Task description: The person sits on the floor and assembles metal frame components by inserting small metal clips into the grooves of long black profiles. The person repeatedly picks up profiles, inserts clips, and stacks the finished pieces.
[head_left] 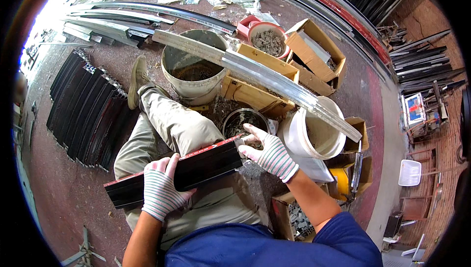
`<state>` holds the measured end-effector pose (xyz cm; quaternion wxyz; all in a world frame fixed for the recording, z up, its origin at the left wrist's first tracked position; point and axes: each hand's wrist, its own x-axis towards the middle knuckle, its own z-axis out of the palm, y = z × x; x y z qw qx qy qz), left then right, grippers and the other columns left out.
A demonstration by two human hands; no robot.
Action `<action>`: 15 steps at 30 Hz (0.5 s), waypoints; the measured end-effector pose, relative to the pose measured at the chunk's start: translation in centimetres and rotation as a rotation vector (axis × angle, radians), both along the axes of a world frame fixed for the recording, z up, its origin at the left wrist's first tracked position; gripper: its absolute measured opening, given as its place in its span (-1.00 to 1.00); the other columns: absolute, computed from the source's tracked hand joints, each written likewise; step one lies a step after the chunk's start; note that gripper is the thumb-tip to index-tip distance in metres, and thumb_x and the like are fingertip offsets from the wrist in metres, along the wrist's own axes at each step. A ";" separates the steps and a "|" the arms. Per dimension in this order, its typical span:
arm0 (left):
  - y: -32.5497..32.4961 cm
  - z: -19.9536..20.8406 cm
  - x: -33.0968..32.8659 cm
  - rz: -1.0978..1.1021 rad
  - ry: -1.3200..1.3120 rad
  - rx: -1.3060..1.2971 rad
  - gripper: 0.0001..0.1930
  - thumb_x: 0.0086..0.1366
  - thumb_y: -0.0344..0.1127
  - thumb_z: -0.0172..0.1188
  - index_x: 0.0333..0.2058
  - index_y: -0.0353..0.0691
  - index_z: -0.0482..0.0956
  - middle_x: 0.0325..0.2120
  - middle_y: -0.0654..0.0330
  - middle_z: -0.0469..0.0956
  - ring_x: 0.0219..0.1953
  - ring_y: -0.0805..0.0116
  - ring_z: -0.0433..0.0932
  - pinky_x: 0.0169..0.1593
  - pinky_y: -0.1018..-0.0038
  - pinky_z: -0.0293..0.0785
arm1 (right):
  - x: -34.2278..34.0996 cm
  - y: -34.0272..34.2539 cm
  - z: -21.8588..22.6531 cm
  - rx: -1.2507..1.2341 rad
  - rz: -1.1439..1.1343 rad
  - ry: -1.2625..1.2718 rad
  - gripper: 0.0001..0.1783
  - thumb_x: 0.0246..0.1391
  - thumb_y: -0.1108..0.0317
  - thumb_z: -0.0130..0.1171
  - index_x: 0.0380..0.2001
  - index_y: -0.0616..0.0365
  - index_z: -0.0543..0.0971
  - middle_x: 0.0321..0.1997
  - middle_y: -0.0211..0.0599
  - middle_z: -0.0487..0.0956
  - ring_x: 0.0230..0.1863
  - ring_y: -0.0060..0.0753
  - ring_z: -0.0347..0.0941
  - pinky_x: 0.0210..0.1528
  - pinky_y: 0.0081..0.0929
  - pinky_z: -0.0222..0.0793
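A short black metal profile (181, 171) with a red-and-white strip along its upper edge lies slanted across my lap. My left hand (163, 188), in a striped knit glove, is wrapped round its middle. At the profile's right end is my right hand (271, 154), gloved alike, its thumb and fingers bent around a small spot there. A bit of silvery metal (239, 143) shows at that end, but what the right fingers grip is unclear. Just beyond that hand stands a round pot (226, 118) with small metal pieces inside.
Cut black profiles (88, 110) lie stacked at the left. Ahead stand a large grey bucket (196, 88) and a wooden box (257, 100); a long silver bar (260, 78) spans them to a white bucket (294, 137). Cardboard boxes (324, 46) and a box of small parts (282, 218) are at right.
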<state>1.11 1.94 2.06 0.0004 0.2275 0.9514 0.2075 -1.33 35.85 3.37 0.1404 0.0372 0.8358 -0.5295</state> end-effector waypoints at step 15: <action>0.4 3.6 -0.8 0.033 -0.066 -0.007 -0.08 -0.21 0.11 0.60 0.14 -0.19 0.51 -0.11 -0.02 0.60 0.00 -0.10 0.57 0.10 0.01 0.41 | -4.6 8.9 -23.4 0.539 -0.007 -0.057 -0.49 0.25 -0.10 0.29 0.02 0.07 0.69 0.04 0.04 0.71 0.09 0.11 0.64 0.13 -0.06 0.52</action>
